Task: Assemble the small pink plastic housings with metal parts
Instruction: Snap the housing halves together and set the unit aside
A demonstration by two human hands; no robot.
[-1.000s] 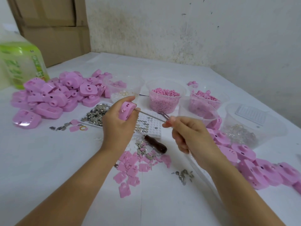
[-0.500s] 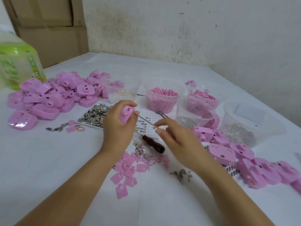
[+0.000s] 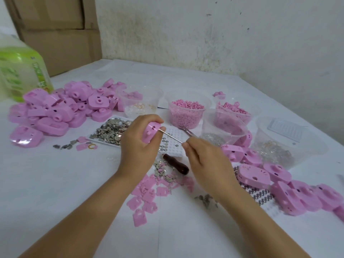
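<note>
My left hand (image 3: 138,146) grips a small pink housing (image 3: 151,131) above the middle of the table. My right hand (image 3: 208,161) pinches a thin metal tool (image 3: 170,136), and the tool's tip touches the top of that housing. Under both hands lies a white grid tray (image 3: 172,144) with small round metal pieces in its holes. A heap of loose shiny metal parts (image 3: 111,129) sits on a tray to the left. Flat pink plates (image 3: 147,194) and more small metal bits (image 3: 162,170) lie scattered near my wrists.
A big pile of pink housings (image 3: 55,110) lies at left, another pile (image 3: 290,187) at right with springs (image 3: 260,196). Clear tubs hold pink pellets (image 3: 186,112), pink pieces (image 3: 234,110) and rings (image 3: 141,107). A wooden-handled tool (image 3: 176,165) lies between my hands. A green bottle (image 3: 20,71) stands far left.
My right hand has moved down and closer to the housing, with the tool's tip kept at its top. The left hand stays almost in place with the housing.
</note>
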